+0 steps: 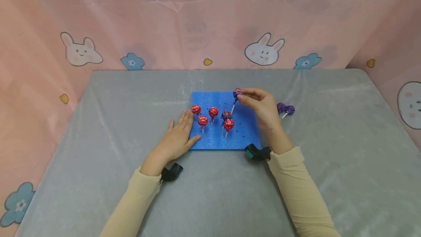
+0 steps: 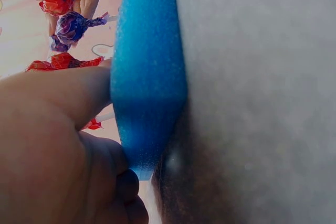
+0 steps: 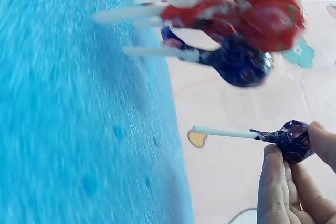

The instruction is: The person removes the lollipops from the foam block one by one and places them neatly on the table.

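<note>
My right hand (image 1: 261, 107) pinches a purple-wrapped lollipop (image 3: 294, 140) by its candy head between thumb and fingers. Its white stick points down, and in the right wrist view the tip is apart from the blue foam board (image 1: 246, 134). Several red lollipops (image 1: 213, 112) and one purple lollipop (image 1: 226, 115) stand upright in the board on their sticks. Along the board's left edge lies my left hand (image 1: 175, 138), fingers straight against the side and thumb at the near left corner. Small holes dot the foam's right part.
Two more purple lollipops (image 1: 289, 110) lie on the grey tabletop (image 1: 329, 164), right of the board and partly behind my right hand. A pink patterned curtain (image 1: 210, 21) hangs behind the table's far edge.
</note>
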The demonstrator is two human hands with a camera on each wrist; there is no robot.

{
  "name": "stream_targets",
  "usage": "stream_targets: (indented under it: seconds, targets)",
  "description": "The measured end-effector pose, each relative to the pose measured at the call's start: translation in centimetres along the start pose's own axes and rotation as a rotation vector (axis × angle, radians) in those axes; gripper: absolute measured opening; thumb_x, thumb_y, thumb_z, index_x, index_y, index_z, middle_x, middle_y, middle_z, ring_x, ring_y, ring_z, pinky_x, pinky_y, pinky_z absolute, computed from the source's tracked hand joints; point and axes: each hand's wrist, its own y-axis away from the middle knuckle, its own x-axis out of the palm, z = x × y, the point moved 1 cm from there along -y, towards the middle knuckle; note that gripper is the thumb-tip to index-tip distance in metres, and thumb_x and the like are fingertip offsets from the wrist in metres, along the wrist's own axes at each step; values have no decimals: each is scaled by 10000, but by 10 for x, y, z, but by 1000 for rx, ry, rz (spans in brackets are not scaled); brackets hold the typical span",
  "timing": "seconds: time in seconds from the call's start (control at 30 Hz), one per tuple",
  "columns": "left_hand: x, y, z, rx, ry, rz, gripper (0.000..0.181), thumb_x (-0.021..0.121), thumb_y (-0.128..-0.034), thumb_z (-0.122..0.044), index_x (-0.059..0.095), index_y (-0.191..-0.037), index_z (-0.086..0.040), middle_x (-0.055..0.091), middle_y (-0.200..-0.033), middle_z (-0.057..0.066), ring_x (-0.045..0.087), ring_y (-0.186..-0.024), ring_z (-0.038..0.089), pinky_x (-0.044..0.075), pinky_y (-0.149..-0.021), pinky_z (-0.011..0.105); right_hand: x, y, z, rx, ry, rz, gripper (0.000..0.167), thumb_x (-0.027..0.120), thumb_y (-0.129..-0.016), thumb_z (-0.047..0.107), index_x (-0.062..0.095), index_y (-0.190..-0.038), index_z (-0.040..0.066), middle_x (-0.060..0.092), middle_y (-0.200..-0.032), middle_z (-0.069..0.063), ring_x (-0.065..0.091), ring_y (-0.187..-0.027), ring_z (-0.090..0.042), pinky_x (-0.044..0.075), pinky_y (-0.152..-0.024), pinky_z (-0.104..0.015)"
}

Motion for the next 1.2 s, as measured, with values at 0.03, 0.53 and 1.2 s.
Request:
stream_targets:
  seconds: [0.03,0.53,1.2]
  targets:
    - [0,0,0,0,3,1,751,393,-996,-446,39,-1492,-8,-19,-1561,127,-26,-1431,267,24,-1111,540,-3,1,1,-2,-5,-11,107,696,-841,20,680,-940,56,691,-836,-8,666,-752,-117,535,-740,-236]
    - [-4,1,-3,9,-5,2,759,420,-992,-428,58,-1489,16,-2,-1560,154,-7,-1432,296,35,-1104,558,-56,12,15,-63,-137,-69,120,662,-846,-38,725,-855,63,706,-832,-31,669,-720,-124,541,-716,-240]
    - [-2,0,-2,4,-4,17,762,419,-992,-426,54,-1487,23,-1,-1559,160,-22,-1431,296,18,-1104,563,-136,30,11,22,-292,-264,63,675,-827,-54,727,-820,-19,704,-798,-80,688,-693,-166,551,-673,-256]
